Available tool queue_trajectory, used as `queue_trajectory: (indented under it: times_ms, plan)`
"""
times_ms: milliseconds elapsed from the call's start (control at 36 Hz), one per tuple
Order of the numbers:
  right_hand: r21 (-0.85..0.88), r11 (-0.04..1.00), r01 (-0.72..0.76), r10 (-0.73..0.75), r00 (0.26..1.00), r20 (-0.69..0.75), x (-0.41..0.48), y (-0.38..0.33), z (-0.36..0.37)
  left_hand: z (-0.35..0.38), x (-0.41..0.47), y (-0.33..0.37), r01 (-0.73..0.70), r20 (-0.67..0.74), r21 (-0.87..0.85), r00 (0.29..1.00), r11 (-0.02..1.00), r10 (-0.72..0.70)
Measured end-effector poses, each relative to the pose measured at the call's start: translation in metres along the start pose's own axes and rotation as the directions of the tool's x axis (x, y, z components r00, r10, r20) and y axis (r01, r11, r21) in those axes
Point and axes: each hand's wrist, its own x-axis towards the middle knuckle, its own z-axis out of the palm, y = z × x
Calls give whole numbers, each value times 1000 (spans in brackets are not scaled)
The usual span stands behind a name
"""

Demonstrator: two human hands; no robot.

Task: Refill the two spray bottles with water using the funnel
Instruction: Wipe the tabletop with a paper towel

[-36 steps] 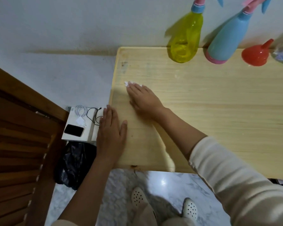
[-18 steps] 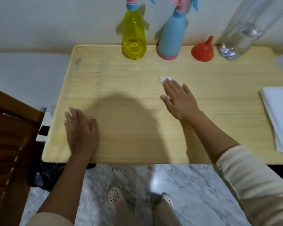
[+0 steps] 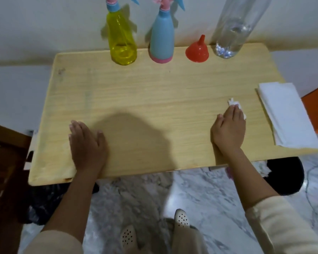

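A yellow spray bottle (image 3: 122, 43) and a blue spray bottle (image 3: 162, 39) with a pink base stand at the back of the wooden table (image 3: 136, 99). To their right a red funnel (image 3: 197, 51) rests mouth down, then a tall clear water bottle (image 3: 231, 32). My left hand (image 3: 87, 145) lies flat on the table near its front left. My right hand (image 3: 229, 129) presses a crumpled white tissue (image 3: 235, 104) flat on the table at the right, fingers straight.
A stack of folded white tissue paper (image 3: 286, 114) lies on the table's right end. A wooden panel (image 3: 2, 180) stands at the left. A black bag (image 3: 283, 175) sits under the table's right side. My feet (image 3: 154, 230) are on the marble floor.
My right hand has slid the tissue across the table from the left side to the right side. The view has swung right. My left hand moved from the table's edge onto its top.
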Motion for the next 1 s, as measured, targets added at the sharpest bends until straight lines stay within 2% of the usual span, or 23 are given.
queue_trajectory:
  times_ms: [139,278,361,500,667,861,944,1000]
  plan:
    - [20,995,-94,94,996,3,-42,-36,14,-4,-2,-9,-65,49,2,997,998,65]
    - [39,998,-54,53,998,18,-93,-101,35,-19,1,-40,-241,115,21,965,970,237]
    - [45,997,55,-57,997,53,-125,-144,53,-26,4,-66,-322,125,31,940,946,316]
    - [64,965,253,-260,957,128,-163,-188,72,-31,-4,-101,-312,88,-37,945,949,314]
    - [118,830,544,-557,804,208,-194,-188,63,-31,-14,-107,-288,68,-78,954,954,294]
    - [209,771,602,-637,728,252,-221,-176,55,-27,-31,-104,-249,57,-33,966,968,251]
    - [274,744,609,-666,709,231,-210,-171,42,-28,-35,-104,-245,78,-27,966,969,246]
    - [245,727,642,-686,694,217,-194,-168,35,-29,-37,-105,-246,90,-19,965,969,247]
